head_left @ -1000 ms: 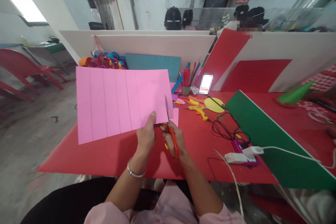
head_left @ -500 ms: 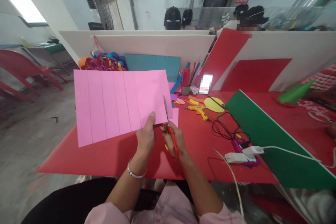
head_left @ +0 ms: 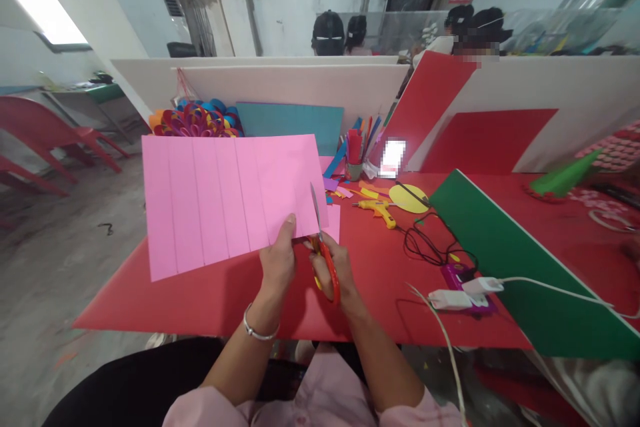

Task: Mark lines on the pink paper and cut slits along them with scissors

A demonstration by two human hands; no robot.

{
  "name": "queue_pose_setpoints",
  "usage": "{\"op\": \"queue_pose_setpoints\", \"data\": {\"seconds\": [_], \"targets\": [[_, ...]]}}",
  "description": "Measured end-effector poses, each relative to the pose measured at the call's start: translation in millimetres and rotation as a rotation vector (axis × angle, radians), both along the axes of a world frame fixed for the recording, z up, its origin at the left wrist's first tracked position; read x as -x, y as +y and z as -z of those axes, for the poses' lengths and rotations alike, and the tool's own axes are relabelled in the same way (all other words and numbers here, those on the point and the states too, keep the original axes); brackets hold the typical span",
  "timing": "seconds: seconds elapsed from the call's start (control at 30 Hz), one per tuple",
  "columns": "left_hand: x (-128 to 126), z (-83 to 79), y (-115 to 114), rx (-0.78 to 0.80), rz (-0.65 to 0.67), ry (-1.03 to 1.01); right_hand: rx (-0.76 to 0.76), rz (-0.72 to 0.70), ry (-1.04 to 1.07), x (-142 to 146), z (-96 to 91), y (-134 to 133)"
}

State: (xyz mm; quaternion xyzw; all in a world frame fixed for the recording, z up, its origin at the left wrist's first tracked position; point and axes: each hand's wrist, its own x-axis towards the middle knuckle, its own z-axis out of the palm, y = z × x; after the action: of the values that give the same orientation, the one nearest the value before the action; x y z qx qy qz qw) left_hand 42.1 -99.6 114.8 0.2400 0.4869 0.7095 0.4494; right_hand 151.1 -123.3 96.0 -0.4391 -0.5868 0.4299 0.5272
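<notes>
A large sheet of pink paper (head_left: 210, 200), marked with several straight lines, is held up above the table by my left hand (head_left: 279, 255). My left thumb presses on the sheet's lower edge; the other fingers are hidden behind it. My right hand (head_left: 336, 270) is closed around the red handles of a pair of scissors (head_left: 330, 265). One blade lies across the front of the sheet near its right edge, pointing up and away from me. The other blade is hidden behind the paper.
Right of my hands, a yellow glue gun (head_left: 377, 210) lies by a yellow paper disc (head_left: 409, 199). Its black cord runs to a purple power strip (head_left: 457, 277) with white plugs. A green board (head_left: 530, 280) lies beyond. Pens fill a cup (head_left: 354, 170) at the back beside paper scraps.
Almost nothing differs. The pink sheet's left side has dipped very slightly, and the scissors and both hands keep about the same place.
</notes>
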Motion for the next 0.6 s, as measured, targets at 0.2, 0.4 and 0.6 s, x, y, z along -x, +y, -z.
{"op": "queue_pose_setpoints", "data": {"seconds": [0.2, 0.4, 0.6], "targets": [[0.4, 1.2, 0.9, -0.002, 0.028, 0.000, -0.041, -0.002, 0.026, 1.8, 6.3, 0.7], [-0.2, -0.3, -0.1, -0.028, 0.014, 0.009, 0.004, 0.025, 0.042, 1.5, 19.4, 2.3], [-5.3, -15.2, -2.8, -0.101, 0.011, -0.096, -0.088, 0.015, -0.010, -3.2, 18.3, 1.9]]}}
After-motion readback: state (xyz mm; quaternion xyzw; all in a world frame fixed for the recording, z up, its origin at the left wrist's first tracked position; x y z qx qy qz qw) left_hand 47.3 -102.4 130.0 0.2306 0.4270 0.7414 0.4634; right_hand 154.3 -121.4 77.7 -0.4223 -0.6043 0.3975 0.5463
